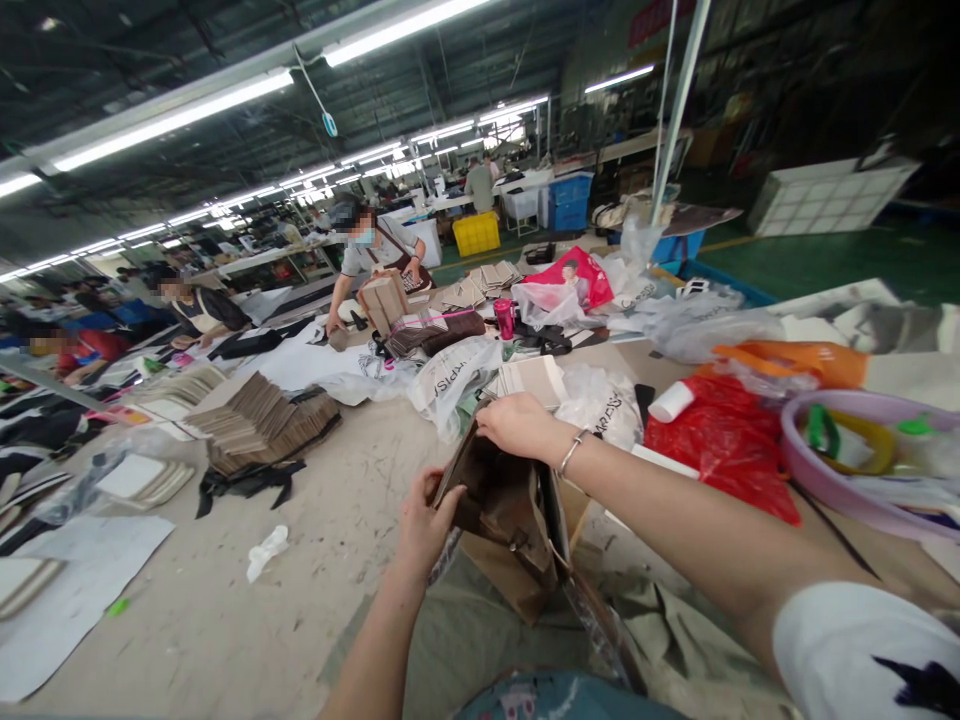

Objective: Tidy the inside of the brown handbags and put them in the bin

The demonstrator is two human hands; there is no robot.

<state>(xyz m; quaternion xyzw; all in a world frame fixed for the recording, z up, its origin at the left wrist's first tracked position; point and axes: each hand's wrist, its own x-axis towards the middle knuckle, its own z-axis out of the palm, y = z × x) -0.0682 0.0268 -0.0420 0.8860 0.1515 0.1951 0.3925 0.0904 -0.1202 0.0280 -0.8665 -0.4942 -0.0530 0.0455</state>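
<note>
A brown bag (517,525) stands tilted at the near edge of the worktable, its dark mouth turned toward me. My left hand (429,515) grips the bag's left rim, thumb on the inside and fingers round the outer face. At the far rim my right hand (517,425) pinches the bag's upper edge, a silver bangle on that wrist. A strap wrapped in clear plastic (600,625) hangs from the bag's near side. The bag's far outer face is hidden from me.
Stacked brown panels (259,425) and a white paper sheet (82,600) lie left. To the right are a red plastic bag (716,440) and a purple basin (795,430). A pink cup (505,318) stands beyond my hands. Across the table a masked co-worker (382,250) handles panels.
</note>
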